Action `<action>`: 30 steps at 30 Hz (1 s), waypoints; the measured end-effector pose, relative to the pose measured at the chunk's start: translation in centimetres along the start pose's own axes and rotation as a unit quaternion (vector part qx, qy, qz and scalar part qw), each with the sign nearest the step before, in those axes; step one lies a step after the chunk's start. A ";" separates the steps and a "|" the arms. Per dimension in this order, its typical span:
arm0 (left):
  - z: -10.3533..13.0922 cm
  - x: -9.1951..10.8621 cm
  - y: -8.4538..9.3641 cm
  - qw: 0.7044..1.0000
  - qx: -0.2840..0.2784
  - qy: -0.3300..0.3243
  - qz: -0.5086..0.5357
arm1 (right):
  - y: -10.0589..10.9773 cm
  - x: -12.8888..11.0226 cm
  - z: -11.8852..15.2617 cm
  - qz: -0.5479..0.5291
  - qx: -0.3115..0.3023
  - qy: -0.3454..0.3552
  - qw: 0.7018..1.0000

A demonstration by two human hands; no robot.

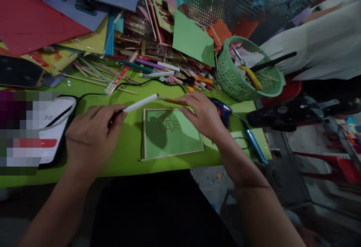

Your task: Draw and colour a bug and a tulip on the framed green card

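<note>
1. Left fingers [114,111] pinch a slim white pen with a dark tip [141,103].
2. Right fingers [192,98] grip a thin brown stick-shaped tool [171,100], end just beside the pen's tip.
3. I see a green rectangular card edged with pale wooden strips [180,140], insect drawn on it, flat on the bright-green table [124,166], partly behind the right fingers.
4. Pale-green plastic basket [229,78]: far right.

The left hand [93,130] conceals one end of a slim white pen [142,103], and the right hand [202,114] the rear of a thin brown tool [172,100] and one upper corner of a green, wood-framed card [183,138]. A white-screened smartphone [55,129] is partly pixelated; the view's edge crops a red paper sheet [34,17].
</note>
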State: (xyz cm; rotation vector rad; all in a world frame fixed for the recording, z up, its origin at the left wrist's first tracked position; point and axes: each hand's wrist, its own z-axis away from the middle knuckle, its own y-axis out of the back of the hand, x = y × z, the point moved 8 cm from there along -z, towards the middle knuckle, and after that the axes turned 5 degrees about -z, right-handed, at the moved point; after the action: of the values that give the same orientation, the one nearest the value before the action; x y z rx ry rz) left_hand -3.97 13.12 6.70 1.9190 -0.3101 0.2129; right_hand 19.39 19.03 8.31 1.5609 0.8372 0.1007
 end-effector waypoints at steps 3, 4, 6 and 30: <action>-0.5 -1.4 -0.4 0.998 -0.012 0.051 -0.045 | -1.1 2.2 -0.9 0.061 -0.018 -0.037 0.997; -0.5 -1.7 -0.7 0.996 -0.022 0.061 -0.054 | -1.6 2.8 -1.2 0.077 -0.026 -0.046 0.996; -0.5 -2.0 -1.3 0.995 -0.052 0.061 -0.066 | -2.5 3.4 -1.6 0.098 -0.045 -0.056 0.993; 1.4 2.0 0.6 0.982 0.025 0.035 0.186 | -2.6 -0.1 -0.3 -0.305 -0.021 -0.065 0.950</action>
State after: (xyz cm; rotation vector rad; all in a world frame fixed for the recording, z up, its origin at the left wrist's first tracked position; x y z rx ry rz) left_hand -2.25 11.43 7.29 1.8853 -0.6222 0.5385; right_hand 18.00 19.05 6.13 1.1932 1.1653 -0.4258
